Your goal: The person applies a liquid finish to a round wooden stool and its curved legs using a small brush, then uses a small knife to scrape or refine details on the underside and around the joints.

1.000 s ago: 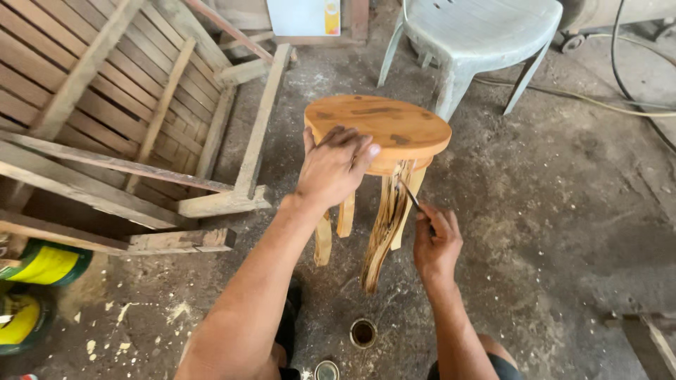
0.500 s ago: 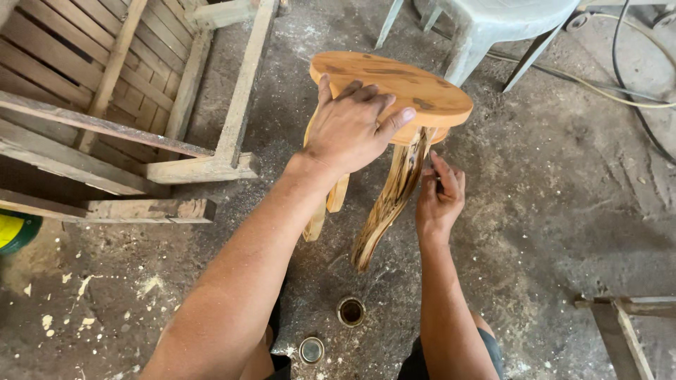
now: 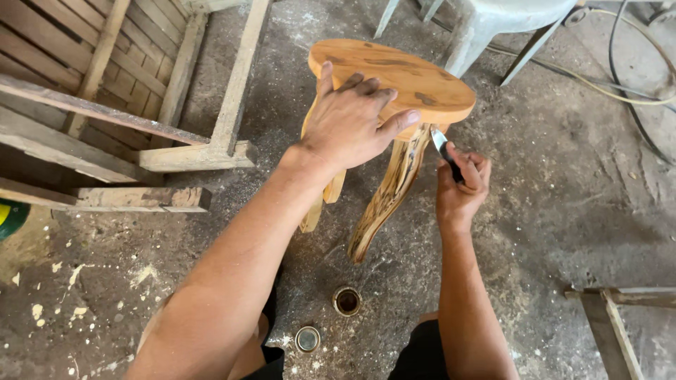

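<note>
Brushing a little wooden stool point(image 3: 394, 77)

Left hand point(image 3: 348, 127) lies open on the seat's near edge, right hand point(image 3: 459, 190) is wrapped around a small brush point(image 3: 445, 151) up under the rim.

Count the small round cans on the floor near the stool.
2. An open can sits on the dusty floor just below the stool's front leg; a second can with its lid on lies lower left of it, by the knee. Others may be hidden under the arms.

even, soft daylight — sharp focus, faint shadows, no glare
</note>
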